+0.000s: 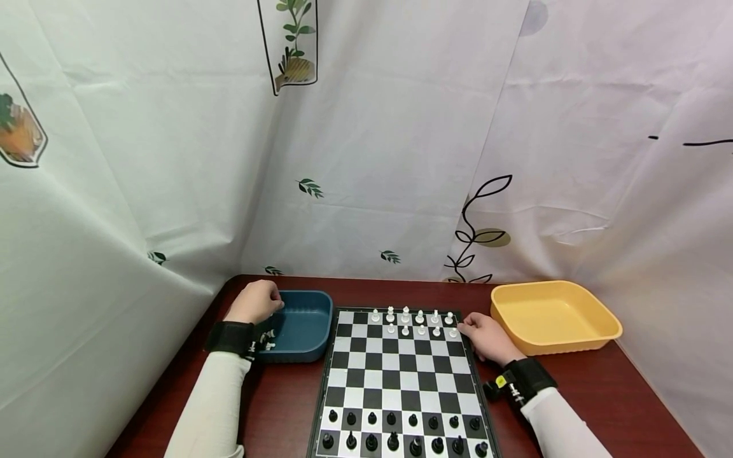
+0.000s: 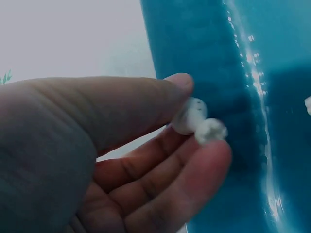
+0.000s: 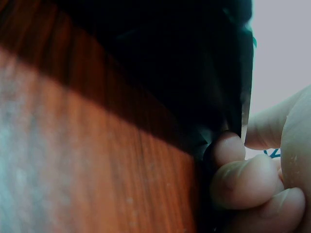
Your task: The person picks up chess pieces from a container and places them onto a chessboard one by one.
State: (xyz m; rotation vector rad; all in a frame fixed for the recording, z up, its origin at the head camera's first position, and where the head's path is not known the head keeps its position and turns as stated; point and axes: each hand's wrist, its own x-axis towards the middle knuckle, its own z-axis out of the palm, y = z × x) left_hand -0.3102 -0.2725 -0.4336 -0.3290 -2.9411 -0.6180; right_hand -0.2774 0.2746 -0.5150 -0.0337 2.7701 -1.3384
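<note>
My left hand [image 1: 255, 301] is over the left side of a blue tray [image 1: 324, 324]. Between thumb and fingers it pinches a small white chess piece [image 2: 211, 131], seen tilted in the left wrist view. My right hand [image 1: 488, 336] grips the chessboard [image 1: 372, 361] by its right edge near the far corner. The right wrist view shows the fingers [image 3: 245, 182] curled against the board's dark side, with the thumb on the other face. Two partial rows of white chess pieces [image 1: 405, 315] stand at the board's far end, and the far-left squares carry none.
Two rows of black chess pieces [image 1: 392, 441] stand at the board's near end. A yellow tray [image 1: 555, 318] sits beyond my right hand on the dark red table [image 1: 280, 407]. White patterned cloth [image 1: 389, 159] hangs behind and at both sides. Something white [image 2: 308, 104] shows at the left wrist view's right edge.
</note>
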